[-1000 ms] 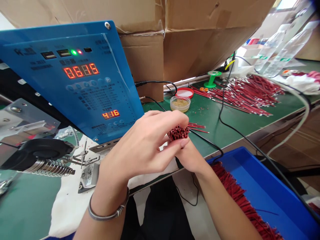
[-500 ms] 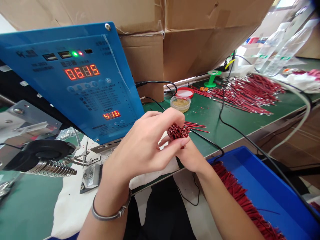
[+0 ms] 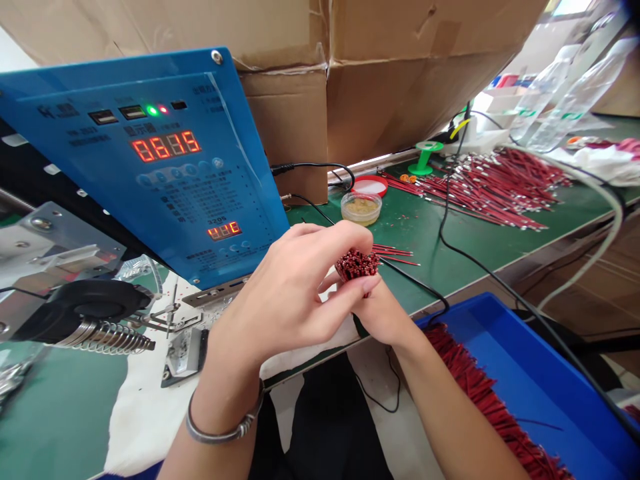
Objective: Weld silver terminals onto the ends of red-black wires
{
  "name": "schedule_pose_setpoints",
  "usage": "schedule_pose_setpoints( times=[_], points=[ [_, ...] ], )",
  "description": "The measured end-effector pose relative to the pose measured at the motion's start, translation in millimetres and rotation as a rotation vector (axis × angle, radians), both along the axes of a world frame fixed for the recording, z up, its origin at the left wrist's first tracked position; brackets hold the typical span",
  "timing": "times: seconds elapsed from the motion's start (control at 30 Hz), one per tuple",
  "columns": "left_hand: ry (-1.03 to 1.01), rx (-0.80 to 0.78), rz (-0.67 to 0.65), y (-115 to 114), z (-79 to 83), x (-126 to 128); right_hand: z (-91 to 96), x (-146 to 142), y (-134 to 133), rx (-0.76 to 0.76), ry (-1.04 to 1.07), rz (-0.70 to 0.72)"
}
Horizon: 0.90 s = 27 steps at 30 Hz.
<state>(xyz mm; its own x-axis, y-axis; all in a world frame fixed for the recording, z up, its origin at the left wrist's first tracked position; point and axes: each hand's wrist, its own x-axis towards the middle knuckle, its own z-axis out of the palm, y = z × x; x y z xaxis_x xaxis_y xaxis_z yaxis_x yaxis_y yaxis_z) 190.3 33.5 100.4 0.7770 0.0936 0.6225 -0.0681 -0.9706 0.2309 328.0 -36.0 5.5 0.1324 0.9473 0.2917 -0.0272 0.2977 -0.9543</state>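
A tight bundle of thin red-and-black wires (image 3: 357, 265) points its cut ends up toward me. My left hand (image 3: 305, 287) curves over it, index finger above and thumb along the near edge. From the right, my right hand (image 3: 377, 310) reaches in beneath and closes around the bundle; its fingers are mostly hidden behind the left hand. A few loose wires (image 3: 397, 253) lie on the green bench just beyond. Close behind is a round tub of yellowish paste (image 3: 361, 209), with a red-rimmed lid (image 3: 371, 185) by it.
A blue control box (image 3: 150, 167) with lit digits and a soldering fixture (image 3: 100, 320) stand left. Cardboard boxes (image 3: 285, 120) back the bench. Wires are piled (image 3: 500, 187) at right, near a green spool (image 3: 425, 158). A blue bin (image 3: 540, 360) holds red wires; black cables cross the edge.
Both hands keep the same grip on the wire bundle, with only a very slight shift. The control box's lower display reads differently, and the view has moved a little.
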Motion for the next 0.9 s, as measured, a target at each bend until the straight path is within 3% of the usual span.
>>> schedule_pose_setpoints(
  times=[0.5,0.9],
  points=[
    [-0.025,0.01,0.032,0.7,0.2,0.6,1.2,0.4,-1.0,-0.059,-0.022,-0.032],
    [-0.069,-0.029,0.028,-4.4,-8.8,1.8,0.6,0.3,-0.4,0.0,-0.054,-0.041]
  ],
)
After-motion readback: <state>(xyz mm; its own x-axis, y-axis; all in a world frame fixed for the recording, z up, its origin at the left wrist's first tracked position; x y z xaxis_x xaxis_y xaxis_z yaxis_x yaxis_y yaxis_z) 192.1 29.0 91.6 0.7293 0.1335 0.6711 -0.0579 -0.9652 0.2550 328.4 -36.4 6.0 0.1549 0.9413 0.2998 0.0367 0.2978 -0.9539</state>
